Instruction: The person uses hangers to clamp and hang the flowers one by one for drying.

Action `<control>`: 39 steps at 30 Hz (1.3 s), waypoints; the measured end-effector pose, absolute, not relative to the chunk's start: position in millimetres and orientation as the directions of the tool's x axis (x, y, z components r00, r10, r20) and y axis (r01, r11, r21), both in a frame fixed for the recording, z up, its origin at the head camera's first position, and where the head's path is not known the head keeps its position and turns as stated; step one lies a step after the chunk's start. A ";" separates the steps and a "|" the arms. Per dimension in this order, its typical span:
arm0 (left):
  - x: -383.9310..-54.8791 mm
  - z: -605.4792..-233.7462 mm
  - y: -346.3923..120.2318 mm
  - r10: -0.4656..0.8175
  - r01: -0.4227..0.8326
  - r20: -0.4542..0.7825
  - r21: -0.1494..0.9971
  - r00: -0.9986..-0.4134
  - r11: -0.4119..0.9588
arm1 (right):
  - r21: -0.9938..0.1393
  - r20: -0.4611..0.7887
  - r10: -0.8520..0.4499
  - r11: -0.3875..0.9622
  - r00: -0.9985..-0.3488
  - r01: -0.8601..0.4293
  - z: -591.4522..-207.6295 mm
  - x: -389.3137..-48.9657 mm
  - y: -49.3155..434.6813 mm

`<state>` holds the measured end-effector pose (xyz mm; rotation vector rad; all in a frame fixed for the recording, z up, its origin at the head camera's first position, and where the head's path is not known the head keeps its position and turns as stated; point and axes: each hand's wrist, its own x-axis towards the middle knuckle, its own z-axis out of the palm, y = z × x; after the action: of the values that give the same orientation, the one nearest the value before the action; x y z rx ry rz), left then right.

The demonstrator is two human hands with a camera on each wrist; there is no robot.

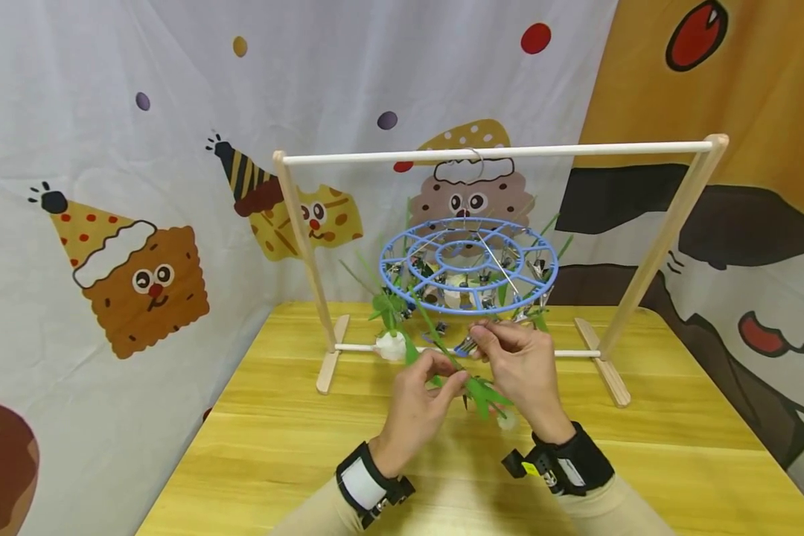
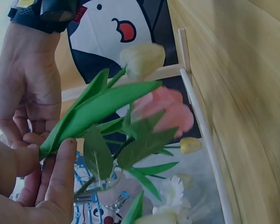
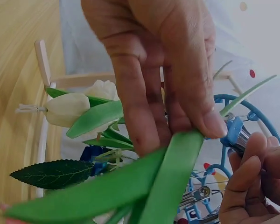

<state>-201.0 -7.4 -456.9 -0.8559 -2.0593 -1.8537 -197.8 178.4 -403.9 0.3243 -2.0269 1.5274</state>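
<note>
My left hand (image 1: 418, 406) pinches the green leaves and stem of an artificial tulip (image 2: 142, 60) between thumb and fingers. Its cream head points down and away to the right, near the table. The stem runs up toward the round blue clip hanger (image 1: 469, 311). Close beside it, my right hand (image 1: 525, 368) pinches a metal clip with a blue end (image 3: 234, 130) under the hanger's near rim. In the right wrist view the stem's tip stands up beside this clip. A pink flower (image 2: 165, 112) with dark serrated leaves hangs just behind the tulip.
The hanger hooks over the top bar (image 1: 375, 157) of a wooden stand on the wood table (image 1: 261, 447). Several flowers hang head down from its clips, among them a white one (image 1: 391, 346) at the left. A printed cloth (image 1: 141, 59) hangs behind.
</note>
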 end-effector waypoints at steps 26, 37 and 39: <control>-200.8 -451.1 15.4 0.171 0.476 0.476 0.878 -0.863 -0.039 | -0.898 0.410 0.173 0.246 -0.896 -0.364 -401.3 -194.6 174.3; -201.0 -453.2 9.9 0.204 0.519 0.498 0.852 -0.843 0.062 | -0.903 0.370 0.117 0.280 -0.921 -0.327 -403.5 -191.9 181.2; -200.9 -454.0 7.6 0.218 0.518 0.494 0.853 -0.842 0.068 | -0.909 0.362 0.108 0.261 -0.926 -0.325 -404.0 -191.8 182.2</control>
<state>-200.9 7.6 -454.0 -0.7465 -2.1094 -1.8519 -191.8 182.2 -404.0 0.1978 -2.1867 1.7070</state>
